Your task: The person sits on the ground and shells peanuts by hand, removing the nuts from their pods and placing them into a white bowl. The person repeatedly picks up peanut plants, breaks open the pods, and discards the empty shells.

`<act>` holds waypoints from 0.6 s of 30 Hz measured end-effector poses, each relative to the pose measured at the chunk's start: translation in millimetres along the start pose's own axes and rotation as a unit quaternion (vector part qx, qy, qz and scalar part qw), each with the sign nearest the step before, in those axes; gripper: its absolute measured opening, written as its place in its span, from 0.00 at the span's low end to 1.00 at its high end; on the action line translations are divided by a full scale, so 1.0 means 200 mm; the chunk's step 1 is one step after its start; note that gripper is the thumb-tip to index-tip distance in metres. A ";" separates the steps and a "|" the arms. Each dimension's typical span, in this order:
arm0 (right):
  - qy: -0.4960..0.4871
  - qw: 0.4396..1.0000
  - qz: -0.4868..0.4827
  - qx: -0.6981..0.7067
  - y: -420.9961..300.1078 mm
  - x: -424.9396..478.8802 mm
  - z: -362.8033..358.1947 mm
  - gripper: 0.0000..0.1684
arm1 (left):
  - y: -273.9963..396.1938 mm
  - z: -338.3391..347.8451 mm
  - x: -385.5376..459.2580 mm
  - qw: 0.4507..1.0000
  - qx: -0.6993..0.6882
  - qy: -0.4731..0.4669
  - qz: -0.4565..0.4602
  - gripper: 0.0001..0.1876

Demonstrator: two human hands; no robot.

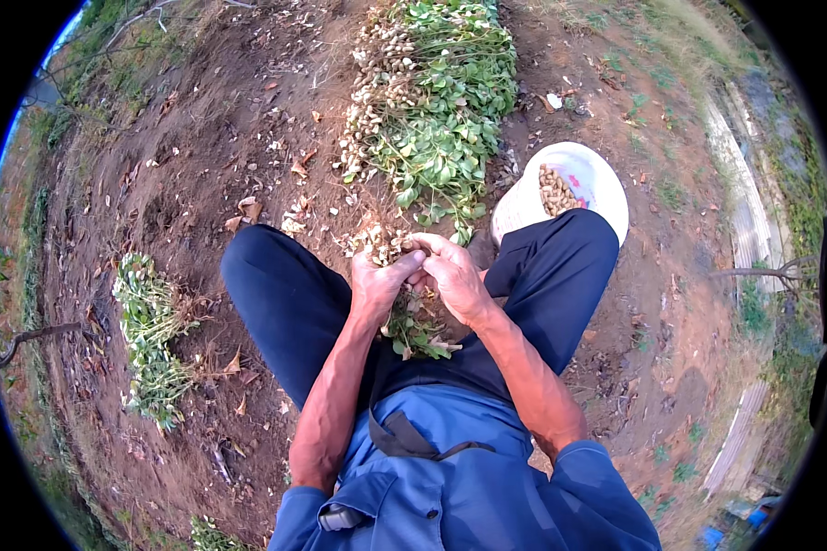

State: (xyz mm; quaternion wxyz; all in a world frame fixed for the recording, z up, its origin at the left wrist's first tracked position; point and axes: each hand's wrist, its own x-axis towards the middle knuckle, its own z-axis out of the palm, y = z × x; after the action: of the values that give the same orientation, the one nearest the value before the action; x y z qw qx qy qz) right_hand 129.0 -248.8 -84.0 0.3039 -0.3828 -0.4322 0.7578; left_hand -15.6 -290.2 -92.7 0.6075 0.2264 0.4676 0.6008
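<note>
Between my knees, my left hand is closed around a peanut plant, its roots and pods sticking out above the fingers. Green leaves of the plant hang down below, towards my lap. My right hand meets the left at the pods, thumb and fingertips pinched together; what lies between those fingertips is hidden. Beyond my right knee stands a white plastic bucket, partly covered by the knee. Picked peanuts lie inside it.
Ahead lies a long pile of pulled peanut plants, pods facing left. A smaller heap of plants rests on the soil at left. Dry leaves dot the ground. Pale corrugated sheets edge the right side.
</note>
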 end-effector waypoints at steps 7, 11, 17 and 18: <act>-0.009 0.958 -0.070 -0.279 0.05 0.00 -0.03 0.22 | 0.01 0.02 -0.01 0.998 0.062 0.023 0.010 0.04; 0.018 0.929 -0.144 -0.340 0.14 0.02 -0.05 0.20 | -0.03 0.00 0.00 0.993 0.105 0.044 0.027 0.07; -0.015 0.919 -0.124 -0.373 0.07 -0.01 -0.06 0.12 | -0.08 -0.07 0.02 0.997 0.083 -0.006 0.004 0.09; -0.034 0.918 -0.119 -0.376 0.04 -0.02 -0.07 0.12 | -0.06 -0.09 0.02 0.996 0.085 -0.020 -0.005 0.09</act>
State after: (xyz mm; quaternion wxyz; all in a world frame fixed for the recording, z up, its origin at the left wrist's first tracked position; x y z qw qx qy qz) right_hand 141.1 -249.5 -95.2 0.2102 -0.3885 -0.7378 0.5105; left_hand -24.1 -293.7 -112.4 0.5983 0.2873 0.5060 0.5509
